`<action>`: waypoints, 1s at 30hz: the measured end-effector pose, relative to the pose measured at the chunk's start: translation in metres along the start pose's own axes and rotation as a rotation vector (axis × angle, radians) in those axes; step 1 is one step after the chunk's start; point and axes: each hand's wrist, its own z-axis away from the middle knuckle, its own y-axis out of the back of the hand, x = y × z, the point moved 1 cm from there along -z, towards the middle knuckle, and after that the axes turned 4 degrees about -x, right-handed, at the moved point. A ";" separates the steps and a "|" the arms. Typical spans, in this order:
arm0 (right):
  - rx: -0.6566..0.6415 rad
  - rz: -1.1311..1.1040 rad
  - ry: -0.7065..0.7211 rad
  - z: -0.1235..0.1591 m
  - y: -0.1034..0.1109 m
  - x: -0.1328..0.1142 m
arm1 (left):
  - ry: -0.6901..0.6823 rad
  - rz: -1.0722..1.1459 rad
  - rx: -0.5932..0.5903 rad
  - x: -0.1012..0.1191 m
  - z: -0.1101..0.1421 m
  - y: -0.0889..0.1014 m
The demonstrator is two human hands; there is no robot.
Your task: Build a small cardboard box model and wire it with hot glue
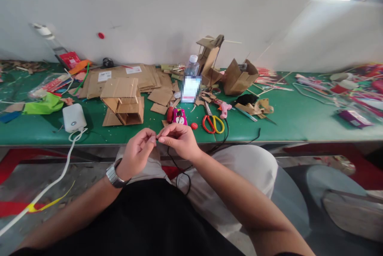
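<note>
My left hand (pixel 138 150), with a metal watch on its wrist, is closed in a pinch in front of the table's edge. My right hand (pixel 183 140) pinches too, its fingertips meeting those of the left. Whatever small, dark bit lies between them is too small to name. Just beyond the hands are a pink device with a round white face (pixel 180 119), a red cap (pixel 194 126) and scissors (pixel 213 123) with red and yellow handles. A small cardboard structure (pixel 127 100) stands behind the left hand.
On the green table (pixel 92 132) are a white power bank (pixel 74 118) with a cable, flat cardboard (pixel 119 78), a plastic bottle (pixel 192 66), a lit phone (pixel 190 88), a pink glue gun (pixel 224 109) and a cardboard box (pixel 241 76). Craft scraps lie at both ends. A white partition (pixel 143 20) rises behind.
</note>
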 end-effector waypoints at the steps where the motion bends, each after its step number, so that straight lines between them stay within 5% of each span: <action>1: 0.023 0.019 -0.010 -0.001 0.001 0.000 | 0.004 0.019 -0.002 0.000 -0.001 0.000; 17: 0.087 0.144 0.027 0.000 0.001 -0.005 | 0.082 0.180 -0.038 0.002 -0.005 0.002; 30: 0.058 0.365 0.173 0.005 0.003 -0.011 | -0.076 -0.163 0.021 0.016 -0.008 0.002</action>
